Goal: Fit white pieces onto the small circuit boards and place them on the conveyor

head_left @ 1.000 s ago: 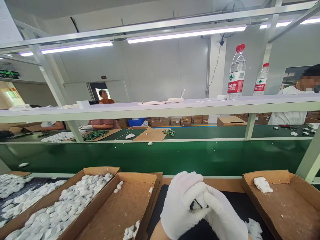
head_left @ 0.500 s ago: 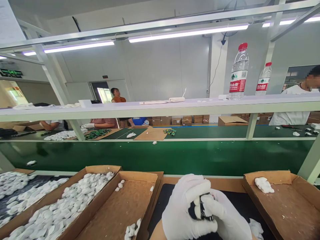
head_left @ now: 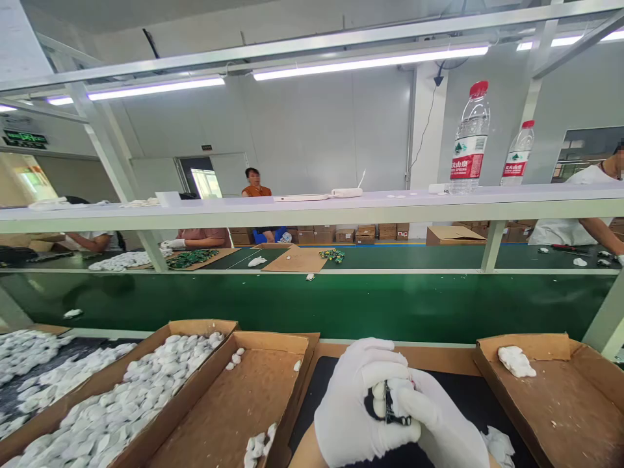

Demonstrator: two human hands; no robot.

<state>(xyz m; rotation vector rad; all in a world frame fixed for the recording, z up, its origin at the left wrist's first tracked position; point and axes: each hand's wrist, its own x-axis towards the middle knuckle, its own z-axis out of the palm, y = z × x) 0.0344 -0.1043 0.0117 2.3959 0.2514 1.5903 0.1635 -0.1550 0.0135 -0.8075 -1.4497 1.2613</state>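
Note:
In white gloves, my two hands meet over a black mat (head_left: 319,393) at the front. My left hand (head_left: 355,406) curls around a small black-and-white part (head_left: 389,408), whose exact kind I cannot make out. From the other side, the fingers of my right hand (head_left: 441,416) press against the same part. The gloves cover much of it; a dark edge and rounded white pieces show between the fingers. Crumpled white material (head_left: 498,447) lies beside my right wrist.
Left stand a cardboard tray heaped with white pieces (head_left: 121,393) and another tray (head_left: 219,396) holding a few. At right, a cardboard tray (head_left: 575,409) contains a white lump (head_left: 517,361). Beyond runs a green belt (head_left: 292,309) under a shelf (head_left: 312,213) with two bottles (head_left: 468,146).
My hands stay together, with the part turned slightly between them. Small white pieces on the green belt have shifted right. A person in orange in the background has moved right.

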